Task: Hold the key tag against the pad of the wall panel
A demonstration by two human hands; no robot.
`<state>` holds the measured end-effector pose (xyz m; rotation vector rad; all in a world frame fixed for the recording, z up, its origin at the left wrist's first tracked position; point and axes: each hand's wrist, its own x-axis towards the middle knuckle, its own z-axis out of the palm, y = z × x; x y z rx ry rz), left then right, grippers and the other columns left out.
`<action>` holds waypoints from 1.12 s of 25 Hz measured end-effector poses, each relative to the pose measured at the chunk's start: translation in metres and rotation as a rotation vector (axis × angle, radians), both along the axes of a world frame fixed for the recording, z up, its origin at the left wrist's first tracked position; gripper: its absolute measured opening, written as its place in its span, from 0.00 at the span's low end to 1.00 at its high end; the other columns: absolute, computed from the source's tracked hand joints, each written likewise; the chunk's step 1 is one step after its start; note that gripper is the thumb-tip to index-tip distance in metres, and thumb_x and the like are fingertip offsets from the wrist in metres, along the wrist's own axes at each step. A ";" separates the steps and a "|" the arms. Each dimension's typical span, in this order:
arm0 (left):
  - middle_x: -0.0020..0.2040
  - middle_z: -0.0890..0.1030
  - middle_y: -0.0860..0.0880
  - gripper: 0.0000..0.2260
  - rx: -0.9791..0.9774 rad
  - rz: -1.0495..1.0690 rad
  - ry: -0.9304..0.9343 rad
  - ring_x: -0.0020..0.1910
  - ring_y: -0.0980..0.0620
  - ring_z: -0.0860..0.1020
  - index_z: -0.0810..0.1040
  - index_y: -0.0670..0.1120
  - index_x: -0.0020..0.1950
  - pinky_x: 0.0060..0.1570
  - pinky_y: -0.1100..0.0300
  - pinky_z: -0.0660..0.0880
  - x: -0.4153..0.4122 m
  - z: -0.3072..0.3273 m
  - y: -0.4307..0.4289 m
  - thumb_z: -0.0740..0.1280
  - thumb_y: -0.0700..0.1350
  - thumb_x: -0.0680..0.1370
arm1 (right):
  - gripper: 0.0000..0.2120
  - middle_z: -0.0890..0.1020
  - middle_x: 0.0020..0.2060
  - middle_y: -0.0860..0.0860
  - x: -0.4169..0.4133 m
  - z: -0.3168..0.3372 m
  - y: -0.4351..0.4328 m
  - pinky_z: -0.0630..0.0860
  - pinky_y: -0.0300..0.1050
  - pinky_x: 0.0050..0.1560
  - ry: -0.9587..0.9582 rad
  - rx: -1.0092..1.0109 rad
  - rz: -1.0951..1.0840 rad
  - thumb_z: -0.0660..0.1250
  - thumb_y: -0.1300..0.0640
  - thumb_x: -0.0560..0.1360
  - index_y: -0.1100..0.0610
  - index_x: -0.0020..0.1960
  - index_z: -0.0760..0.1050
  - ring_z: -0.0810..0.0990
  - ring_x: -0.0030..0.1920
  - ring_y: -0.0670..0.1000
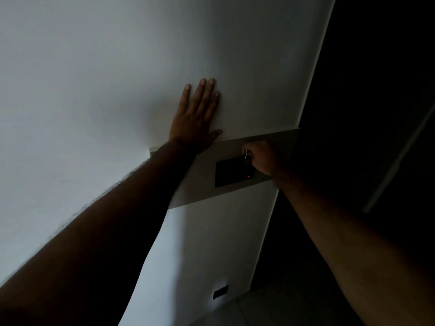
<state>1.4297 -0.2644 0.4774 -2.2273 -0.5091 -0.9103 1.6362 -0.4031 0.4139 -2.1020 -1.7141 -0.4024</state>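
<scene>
The fingers (207, 95) of the left hand (194, 121) lie straight and close together, flat against the white wall (94, 67), with the thumb spread out to the side along the upper edge of a grey band (207, 187) that crosses the wall. The fingers of the right hand (261, 156) are curled inward and pinch a small thin tool (245, 154), of which only a pale, narrow tip shows above a darker part; what kind of tool it is cannot be told in the dim light. This tool sits at the upper right corner of a dark switch plate (231, 172), which is set into the grey band just below and to the right of the left hand. A small red light (248, 176) glows near the plate's lower right edge, close under the right hand. Both bare forearms reach up from the lower edge of the view. To the right of the wall lies a dark opening (364, 90). Low on the wall, near the floor (235, 311), sits a small dark outlet (220, 291).
</scene>
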 end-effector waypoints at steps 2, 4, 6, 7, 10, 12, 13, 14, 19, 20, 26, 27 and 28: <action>0.85 0.51 0.36 0.43 -0.012 0.007 0.004 0.84 0.36 0.51 0.51 0.40 0.84 0.81 0.33 0.52 0.002 0.000 -0.002 0.57 0.66 0.79 | 0.11 0.84 0.41 0.57 -0.001 0.010 0.002 0.80 0.51 0.45 -0.028 -0.077 0.024 0.64 0.69 0.66 0.56 0.41 0.79 0.81 0.42 0.57; 0.85 0.51 0.36 0.43 -0.017 0.009 0.003 0.84 0.35 0.51 0.51 0.40 0.84 0.81 0.33 0.52 0.002 -0.001 -0.002 0.57 0.66 0.79 | 0.10 0.84 0.41 0.55 0.006 0.026 0.003 0.79 0.48 0.46 -0.080 -0.213 0.038 0.64 0.66 0.68 0.54 0.41 0.80 0.80 0.41 0.54; 0.85 0.51 0.35 0.42 -0.005 -0.001 -0.001 0.84 0.35 0.51 0.51 0.40 0.84 0.81 0.33 0.52 0.001 -0.001 0.000 0.57 0.66 0.80 | 0.10 0.84 0.42 0.56 0.006 0.017 0.002 0.79 0.49 0.46 -0.032 -0.094 -0.017 0.65 0.67 0.68 0.54 0.42 0.79 0.81 0.43 0.57; 0.85 0.51 0.36 0.42 0.001 -0.002 -0.006 0.84 0.35 0.51 0.52 0.40 0.84 0.81 0.33 0.52 0.001 -0.001 0.001 0.57 0.66 0.80 | 0.11 0.84 0.42 0.57 0.003 0.004 0.000 0.79 0.49 0.45 0.011 -0.013 -0.032 0.65 0.68 0.68 0.54 0.42 0.79 0.81 0.44 0.57; 0.85 0.50 0.36 0.43 -0.019 0.016 -0.001 0.84 0.36 0.51 0.51 0.40 0.84 0.81 0.33 0.51 0.002 -0.001 -0.002 0.57 0.66 0.79 | 0.10 0.85 0.43 0.57 -0.002 -0.004 -0.006 0.77 0.48 0.46 0.004 -0.017 0.033 0.64 0.68 0.69 0.55 0.44 0.78 0.82 0.45 0.58; 0.85 0.50 0.36 0.43 -0.027 0.022 -0.004 0.84 0.36 0.51 0.52 0.40 0.84 0.81 0.33 0.52 0.003 -0.001 -0.003 0.58 0.66 0.79 | 0.07 0.85 0.46 0.57 0.005 0.020 -0.002 0.73 0.44 0.48 -0.026 -0.157 0.019 0.66 0.66 0.71 0.57 0.46 0.80 0.81 0.47 0.57; 0.85 0.50 0.36 0.43 -0.025 0.022 -0.004 0.84 0.36 0.51 0.52 0.40 0.84 0.81 0.33 0.52 0.003 0.000 -0.004 0.58 0.66 0.79 | 0.07 0.85 0.47 0.56 0.007 0.029 -0.001 0.71 0.42 0.48 -0.031 -0.209 0.010 0.68 0.64 0.71 0.57 0.47 0.80 0.81 0.48 0.56; 0.85 0.50 0.36 0.43 -0.022 0.022 -0.001 0.84 0.36 0.51 0.52 0.40 0.84 0.81 0.33 0.52 0.002 0.000 -0.004 0.58 0.66 0.79 | 0.07 0.85 0.47 0.56 0.007 0.032 -0.001 0.71 0.42 0.48 -0.035 -0.225 0.006 0.70 0.63 0.69 0.57 0.47 0.80 0.81 0.48 0.55; 0.85 0.51 0.37 0.42 -0.019 0.025 0.016 0.84 0.37 0.52 0.53 0.41 0.84 0.81 0.35 0.52 -0.001 0.003 -0.003 0.58 0.66 0.79 | 0.10 0.85 0.43 0.56 0.000 0.037 0.003 0.74 0.45 0.47 -0.066 -0.288 0.072 0.77 0.59 0.63 0.58 0.43 0.81 0.82 0.45 0.55; 0.85 0.50 0.37 0.42 -0.019 0.024 0.019 0.85 0.37 0.51 0.53 0.41 0.84 0.81 0.35 0.52 -0.002 0.003 -0.003 0.58 0.66 0.79 | 0.10 0.85 0.43 0.55 0.002 0.046 0.005 0.76 0.45 0.47 -0.078 -0.362 0.079 0.77 0.59 0.63 0.57 0.43 0.81 0.82 0.44 0.54; 0.85 0.50 0.36 0.43 0.004 0.025 0.015 0.84 0.36 0.51 0.51 0.41 0.85 0.81 0.34 0.51 0.001 -0.002 0.002 0.58 0.66 0.79 | 0.12 0.85 0.47 0.59 0.014 0.033 0.007 0.82 0.52 0.47 0.111 -0.318 0.063 0.74 0.69 0.66 0.61 0.48 0.81 0.83 0.41 0.51; 0.85 0.50 0.36 0.43 -0.001 0.027 0.008 0.84 0.36 0.51 0.51 0.41 0.85 0.81 0.33 0.51 0.003 -0.003 0.000 0.58 0.66 0.79 | 0.12 0.85 0.47 0.59 0.013 0.032 0.006 0.82 0.49 0.46 0.105 -0.343 0.072 0.74 0.70 0.66 0.62 0.49 0.81 0.83 0.41 0.51; 0.85 0.50 0.36 0.43 -0.009 0.027 -0.001 0.84 0.36 0.51 0.51 0.41 0.85 0.81 0.33 0.51 0.004 -0.003 -0.001 0.58 0.66 0.79 | 0.11 0.85 0.48 0.59 0.011 0.035 0.007 0.82 0.46 0.44 0.063 -0.394 0.088 0.73 0.70 0.67 0.63 0.49 0.81 0.83 0.41 0.52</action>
